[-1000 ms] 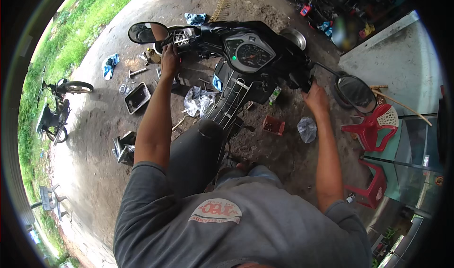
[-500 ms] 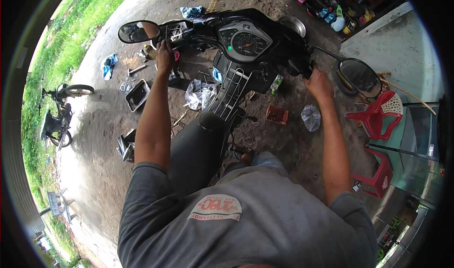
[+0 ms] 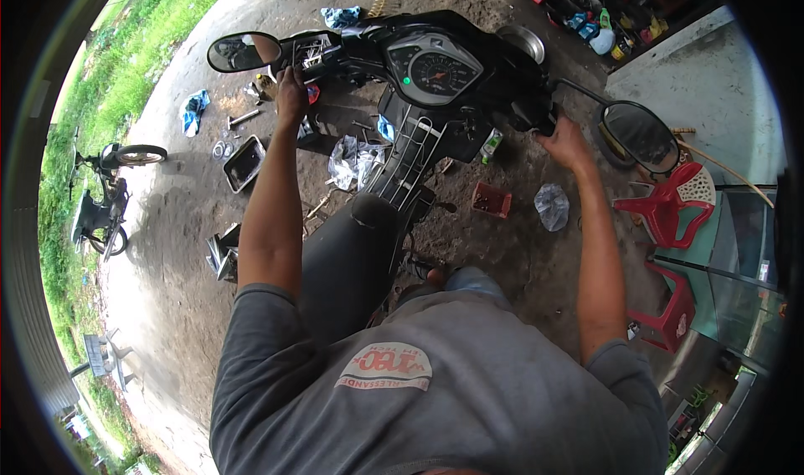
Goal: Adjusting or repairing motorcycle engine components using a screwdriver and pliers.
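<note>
A dark motorcycle stands in front of me, its round-dial speedometer (image 3: 435,74) facing up between the handlebar ends. My left hand (image 3: 291,96) is closed around the left handlebar grip, below the left mirror (image 3: 244,53). On the other side, my right hand (image 3: 567,143) is wrapped around the right grip, near the right mirror (image 3: 641,137); the grip itself is mostly hidden by the fingers. A metal rack (image 3: 414,150) sits between the dash and the black seat (image 3: 345,265).
Around the motorcycle lie a black tray (image 3: 244,163), a hammer (image 3: 244,120), a red bin (image 3: 491,199), plastic bags (image 3: 551,207) and blue rags (image 3: 194,111). Red plastic chairs (image 3: 670,207) stand at right beside a glass case. Another motorcycle (image 3: 105,198) is parked far left.
Both hands stay on the grips. The view and the handlebar have shifted only very slightly.
</note>
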`<state>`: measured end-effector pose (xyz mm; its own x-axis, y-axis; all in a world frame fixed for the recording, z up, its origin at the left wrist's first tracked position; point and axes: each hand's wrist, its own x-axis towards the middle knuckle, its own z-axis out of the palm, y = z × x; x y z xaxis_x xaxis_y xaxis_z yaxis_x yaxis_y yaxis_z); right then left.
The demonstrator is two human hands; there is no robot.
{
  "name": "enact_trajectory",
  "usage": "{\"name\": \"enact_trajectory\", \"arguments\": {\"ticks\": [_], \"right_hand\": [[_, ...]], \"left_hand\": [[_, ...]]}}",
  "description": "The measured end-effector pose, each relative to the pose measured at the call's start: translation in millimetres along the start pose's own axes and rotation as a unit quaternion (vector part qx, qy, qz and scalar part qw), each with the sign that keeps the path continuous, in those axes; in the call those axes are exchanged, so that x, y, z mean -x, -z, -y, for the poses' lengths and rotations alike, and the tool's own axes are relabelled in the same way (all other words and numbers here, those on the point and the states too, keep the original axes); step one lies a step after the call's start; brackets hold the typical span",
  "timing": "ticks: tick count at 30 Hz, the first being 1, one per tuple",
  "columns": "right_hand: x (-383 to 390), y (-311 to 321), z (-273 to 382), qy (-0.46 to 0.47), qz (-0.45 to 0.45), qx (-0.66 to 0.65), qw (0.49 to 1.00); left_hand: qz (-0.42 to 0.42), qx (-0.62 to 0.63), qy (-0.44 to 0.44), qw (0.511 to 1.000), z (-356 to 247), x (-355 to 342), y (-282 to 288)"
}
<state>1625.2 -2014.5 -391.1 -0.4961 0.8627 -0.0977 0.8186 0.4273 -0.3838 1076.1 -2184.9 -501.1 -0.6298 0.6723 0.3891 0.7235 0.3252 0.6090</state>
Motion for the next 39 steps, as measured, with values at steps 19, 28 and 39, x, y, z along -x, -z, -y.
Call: {"name": "enact_trajectory", "arguments": {"ticks": [19, 28, 39], "right_hand": [[3, 9, 15, -0.018, 0.002, 0.018, 1.0], [2, 6, 11, -0.032, 0.006, 0.061, 0.998], [-1, -1, 4, -0.023, -0.003, 0.036, 0.999]], "left_hand": [[0.002, -0.006, -0.023, 1.0, 9, -1, 1], [0.012, 0.001, 0.006, 1.0, 6, 1, 2], [0.008, -0.004, 0.0, 1.0, 7, 1, 4]]}}
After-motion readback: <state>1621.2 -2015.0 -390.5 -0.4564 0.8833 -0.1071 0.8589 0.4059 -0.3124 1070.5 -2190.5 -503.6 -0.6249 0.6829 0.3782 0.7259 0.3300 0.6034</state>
